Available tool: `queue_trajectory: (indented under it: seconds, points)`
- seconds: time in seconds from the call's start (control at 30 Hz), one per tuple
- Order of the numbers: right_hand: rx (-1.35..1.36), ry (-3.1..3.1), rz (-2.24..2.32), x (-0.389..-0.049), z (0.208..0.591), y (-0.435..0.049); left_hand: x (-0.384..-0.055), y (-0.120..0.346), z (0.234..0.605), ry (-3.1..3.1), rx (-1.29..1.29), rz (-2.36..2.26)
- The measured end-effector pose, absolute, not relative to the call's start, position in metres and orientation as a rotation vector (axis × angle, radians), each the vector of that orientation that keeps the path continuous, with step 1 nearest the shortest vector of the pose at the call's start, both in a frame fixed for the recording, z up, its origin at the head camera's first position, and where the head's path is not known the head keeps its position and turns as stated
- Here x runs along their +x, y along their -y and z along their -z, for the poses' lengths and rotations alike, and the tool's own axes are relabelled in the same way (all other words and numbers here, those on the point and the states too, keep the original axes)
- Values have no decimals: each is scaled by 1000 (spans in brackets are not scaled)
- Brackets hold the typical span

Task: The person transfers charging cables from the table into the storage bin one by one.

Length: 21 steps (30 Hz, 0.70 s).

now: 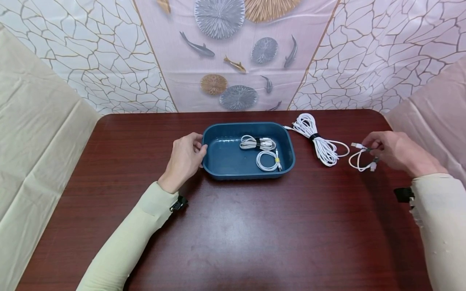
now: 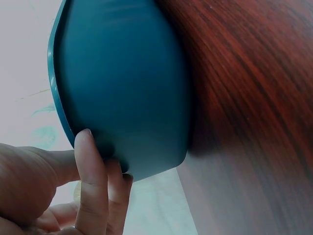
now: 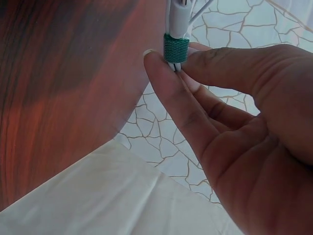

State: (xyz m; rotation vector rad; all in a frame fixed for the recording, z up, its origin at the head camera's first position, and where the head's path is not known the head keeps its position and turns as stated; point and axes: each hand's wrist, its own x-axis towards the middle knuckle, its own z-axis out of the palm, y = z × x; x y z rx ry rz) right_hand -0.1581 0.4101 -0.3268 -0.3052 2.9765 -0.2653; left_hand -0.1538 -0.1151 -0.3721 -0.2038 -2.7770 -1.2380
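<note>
Right hand [image 1: 391,149] pinches a small white cable [image 3: 179,18] between thumb and fingers, its grasp at a green band [image 3: 176,48] wrapped round the strands. This cable is held up over the right side of the tabletop [image 1: 240,230], well apart from the blue box, with a plug at the left and another hanging toward the near side.

Left hand [image 1: 185,155] grasps the left end of the blue box [image 1: 225,157], fingertips on the outer wall just under the rim and thumb at the rim. The box sits upright at the far middle of the tabletop. Two white cables lie inside, toward its right end: a bundle [image 1: 248,141] with a black tie [image 1: 258,143] on the far side, and a round coil [image 1: 267,169] with a yellow tie [image 1: 277,160] on the near side.

Between the box and the right hand lies a larger white cable bundle [image 1: 325,151], bound by a black strap [image 1: 314,137]. One plug [image 1: 288,127] of it points left toward the far right corner of the box; whether they touch I cannot tell. Beyond the far edge hangs a patterned cloth [image 1: 236,52] with fish and round shapes.
</note>
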Motion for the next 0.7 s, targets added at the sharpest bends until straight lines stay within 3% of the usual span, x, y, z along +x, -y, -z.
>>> queue_trajectory:
  seconds: [0.7]
  points:
    - [-345, -2981, 224, -159, 315, -405, -154, 115, 372, 2779, -202, 1249]
